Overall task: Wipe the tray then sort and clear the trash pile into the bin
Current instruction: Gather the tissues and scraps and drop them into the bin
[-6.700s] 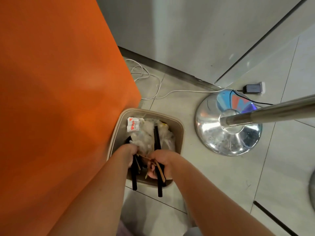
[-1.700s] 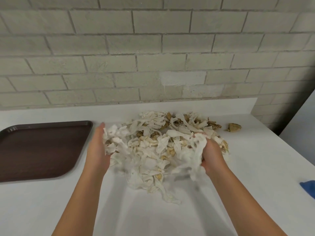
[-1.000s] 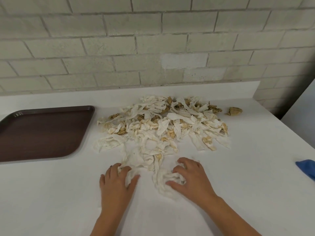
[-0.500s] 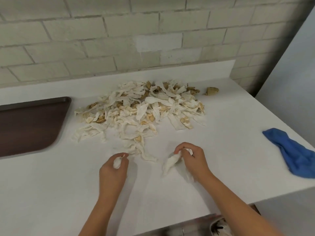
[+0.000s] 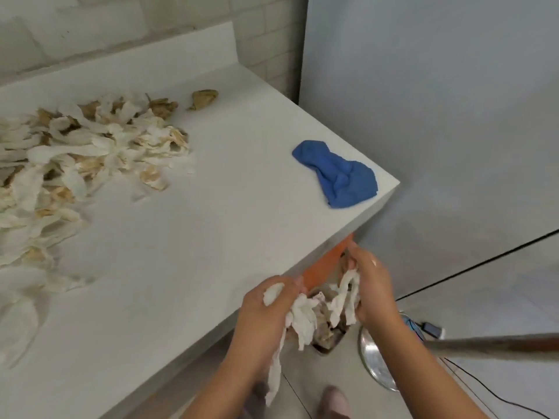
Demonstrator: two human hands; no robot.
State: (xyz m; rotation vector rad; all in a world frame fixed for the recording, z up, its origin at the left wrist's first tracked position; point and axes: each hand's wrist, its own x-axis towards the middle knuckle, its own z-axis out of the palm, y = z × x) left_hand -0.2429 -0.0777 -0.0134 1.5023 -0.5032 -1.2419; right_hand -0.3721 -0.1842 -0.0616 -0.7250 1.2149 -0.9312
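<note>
Head view. Both hands are held off the near edge of the white counter (image 5: pixel 187 267), out over the floor. The left hand (image 5: pixel 266 309) is closed round a wad of white paper strips (image 5: pixel 302 319); one long strip (image 5: pixel 273 379) dangles below the wrist. The right hand (image 5: pixel 370 294) is curled, its fingers pinching a second bunch of strips (image 5: pixel 344 300) that hangs downward

The bin (image 5: pixel 328 340) is seen only in part, in the gap between and below the two hands, against the orange panel (image 5: pixel 320 267) under the counter. It looks already loaded with paper. Rim mostly hidden by the hands

Relation governing the drop: the opening is judged to lie almost straight below both bunches, slightly nearer the right hand. The strips hang with their long axis vertical, so a plain release should suffice on the right. The dangling strip on the left hangs outside the bin's outline, toward the person; it is judged likely to miss unless that hand is shifted rightward first

The main trash pile (image 5: pixel 75 164) is left on the counter, well apart to the left, with a brown crumpled scrap (image 5: pixel 204 98) beyond it. A blue cloth (image 5: pixel 338 173) lies near the counter corner. Tray not in view
</note>
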